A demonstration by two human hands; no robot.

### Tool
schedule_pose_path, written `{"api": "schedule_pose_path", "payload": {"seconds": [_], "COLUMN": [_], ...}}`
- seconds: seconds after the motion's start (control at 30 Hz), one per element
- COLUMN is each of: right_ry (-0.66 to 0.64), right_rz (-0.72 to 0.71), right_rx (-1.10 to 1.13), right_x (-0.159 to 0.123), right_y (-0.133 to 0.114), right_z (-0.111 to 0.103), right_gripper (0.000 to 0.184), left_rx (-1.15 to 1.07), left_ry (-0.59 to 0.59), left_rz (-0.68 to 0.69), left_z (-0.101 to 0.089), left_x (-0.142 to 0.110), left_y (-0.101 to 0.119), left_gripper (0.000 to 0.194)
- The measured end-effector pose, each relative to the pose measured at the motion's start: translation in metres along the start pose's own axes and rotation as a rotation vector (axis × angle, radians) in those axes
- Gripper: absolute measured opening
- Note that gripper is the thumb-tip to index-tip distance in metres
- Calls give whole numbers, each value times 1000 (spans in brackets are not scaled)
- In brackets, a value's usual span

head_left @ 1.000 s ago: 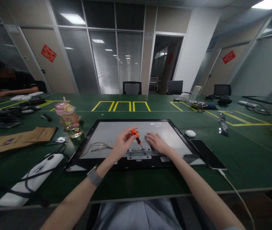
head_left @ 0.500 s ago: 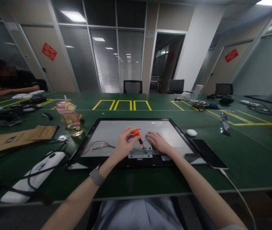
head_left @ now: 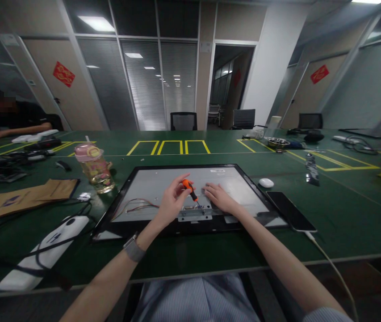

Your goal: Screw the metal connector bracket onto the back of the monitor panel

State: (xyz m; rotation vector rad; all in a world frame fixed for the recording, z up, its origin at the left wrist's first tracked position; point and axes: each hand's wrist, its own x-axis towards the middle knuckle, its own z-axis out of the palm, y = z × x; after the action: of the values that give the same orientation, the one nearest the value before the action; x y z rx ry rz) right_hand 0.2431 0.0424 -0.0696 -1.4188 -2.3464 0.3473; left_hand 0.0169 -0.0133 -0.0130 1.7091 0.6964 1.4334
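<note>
A flat display panel [head_left: 233, 185] with a black frame and grey metal back lies on the green table. My left hand [head_left: 173, 200] pinches the orange and black handle of a screwdriver [head_left: 188, 186], which leans with its tip down at a metal bracket [head_left: 195, 213] near the panel's front edge. Whether the tip sits in a screw is too small to tell. My right hand [head_left: 221, 197] lies on the panel just right of the bracket, fingers stretched out. Thin coloured wires [head_left: 140, 202] run over the panel's left part.
To the left stand a pink-lidded bottle [head_left: 94, 167], a brown paper bag [head_left: 26, 197] and a white power strip [head_left: 44, 252] with black cables. A phone [head_left: 290, 210] on a charging cable and a white case [head_left: 266, 183] lie to the right. Another person sits at far left.
My left fingers have shifted on the screwdriver handle, the index finger now lifted and straighter. The screwdriver's tip stays at the bracket and my right hand stays put. The whole view has shifted slightly.
</note>
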Motion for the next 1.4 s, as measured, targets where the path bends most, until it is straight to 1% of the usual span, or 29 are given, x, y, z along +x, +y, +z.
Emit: {"api": "schedule_pose_path", "payload": {"seconds": [0.07, 0.1, 0.2, 0.27, 0.33, 0.43, 0.6, 0.83, 0.9, 1.0, 1.07, 1.1, 1.17, 1.23, 1.27, 1.33, 1.4], "right_ry": [19, 26, -5, -55, -93, -144, -171, -182, -185, -182, -178, -177, -175, -167, -163, -155, -149], "right_rz": [-13, -22, -77, -109, -99, -89, -78, -69, -64, -67, -68, -64, -57, -62, -67, -71, -74], "right_rx": [50, 89, 238, 317, 363, 394, 406, 403, 401, 395, 394, 395, 396, 391, 387, 378, 368], "right_x": [0, 1, 0, -1, -2, -4, -4, -4, -4, -5, -5, -5, -6, -6, -5, -5, -4], "right_y": [0, 0, -3, -5, -8, -9, -8, -10, -11, -12, -12, -13, -12, -11, -11, -9, -8], "right_z": [0, -1, -8, -14, -20, -26, -27, -26, -27, -28, -28, -28, -28, -27, -26, -24, -22], "right_gripper": [45, 45, 41, 37, 38, 41, 46, 50, 50, 48, 46, 45, 44, 44, 45, 45, 45], "left_rx": [-63, -88, -102, -65, 16, 158, 263, 273, 247, 128, 69, 67, 117, 153, 168, 189, 180], "left_ry": [-12, 6, 109, 185, 251, 310, 305, 277, 245, 136, 95, 99, 169, 239, 255, 245, 204], "left_rz": [-7, -8, -8, -18, -24, 2, 30, 11, 10, 15, 43, 66, 117, 121, 110, 83, 69], "left_z": [-2, -4, -14, -22, -30, -36, -35, -34, -33, -31, -28, -27, -26, -26, -27, -28, -30], "left_x": [1, 1, 5, 7, 9, 9, 7, 6, 5, 3, 1, 1, 2, 3, 3, 3, 3], "left_y": [5, 7, 14, 17, 16, 13, 8, 6, 7, 8, 8, 8, 7, 6, 5, 6, 7], "left_gripper": [39, 38, 35, 36, 38, 37, 34, 35, 34, 30, 26, 24, 20, 18, 18, 21, 25]}}
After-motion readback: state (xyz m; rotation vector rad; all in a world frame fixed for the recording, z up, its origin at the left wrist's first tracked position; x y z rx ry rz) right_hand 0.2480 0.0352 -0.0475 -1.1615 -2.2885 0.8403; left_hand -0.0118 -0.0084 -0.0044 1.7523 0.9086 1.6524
